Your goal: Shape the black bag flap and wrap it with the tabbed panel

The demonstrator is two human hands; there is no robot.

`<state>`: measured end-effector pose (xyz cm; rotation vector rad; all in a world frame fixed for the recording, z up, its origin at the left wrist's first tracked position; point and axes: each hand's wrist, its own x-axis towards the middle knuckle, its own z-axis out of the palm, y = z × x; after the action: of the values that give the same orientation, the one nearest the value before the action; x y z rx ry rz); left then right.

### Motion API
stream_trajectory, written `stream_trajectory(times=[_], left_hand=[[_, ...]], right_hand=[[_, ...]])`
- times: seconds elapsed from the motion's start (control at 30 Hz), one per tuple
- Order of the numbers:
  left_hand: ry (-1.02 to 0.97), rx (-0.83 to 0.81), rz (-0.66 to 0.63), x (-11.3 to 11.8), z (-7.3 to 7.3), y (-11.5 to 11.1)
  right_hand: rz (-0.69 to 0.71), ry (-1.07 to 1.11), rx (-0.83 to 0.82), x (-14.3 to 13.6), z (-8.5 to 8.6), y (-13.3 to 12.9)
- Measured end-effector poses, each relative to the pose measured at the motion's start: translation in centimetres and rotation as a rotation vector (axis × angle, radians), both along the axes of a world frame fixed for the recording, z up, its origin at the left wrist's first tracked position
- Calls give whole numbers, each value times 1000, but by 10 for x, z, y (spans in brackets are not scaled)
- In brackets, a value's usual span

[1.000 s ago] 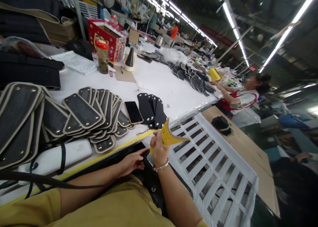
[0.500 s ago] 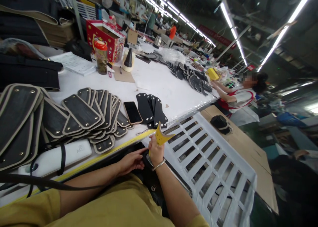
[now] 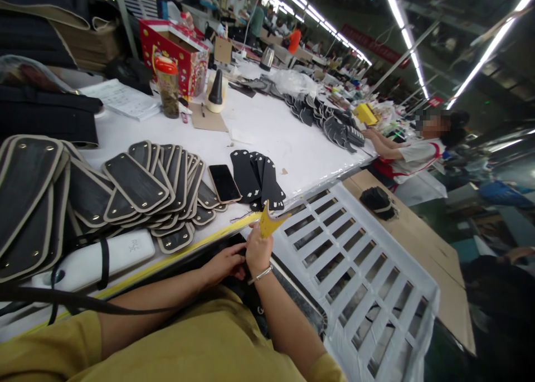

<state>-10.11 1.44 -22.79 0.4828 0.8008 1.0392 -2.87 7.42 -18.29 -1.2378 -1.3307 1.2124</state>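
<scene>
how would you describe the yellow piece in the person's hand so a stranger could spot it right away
Start at the long white table and follow its yellow front edge to the white slatted crate. Just there, the right hand, a bangle at its wrist, holds up the yellow piece. It is curved, pointed and bright yellow, while the leather pieces fanned out behind it are flat and black.

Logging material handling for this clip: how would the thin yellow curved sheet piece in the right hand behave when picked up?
The thin yellow curved sheet piece probably weighs little: the right hand holds it up by its lower end alone. It likely flexes, since it looks thin and curved. Its pointed tips stand unsupported, so it seems springy rather than limp.
</scene>
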Motion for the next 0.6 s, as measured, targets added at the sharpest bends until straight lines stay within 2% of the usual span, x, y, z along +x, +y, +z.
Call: stream_trajectory(times=[0.1,0.23,0.4,0.6], left_hand=[[88,-13,31,2,6,1],[84,-31,-12,1,12,-2],[17,-57,-18,-2,15,-4],[-22,-88,-12,-4,16,-3]], right_hand=[[-49,21,51,-2,2,-1],[-81,166,-90,4,7,1],[-156,322,-166,11,9,8],[-187,287,-177,4,10,7]])
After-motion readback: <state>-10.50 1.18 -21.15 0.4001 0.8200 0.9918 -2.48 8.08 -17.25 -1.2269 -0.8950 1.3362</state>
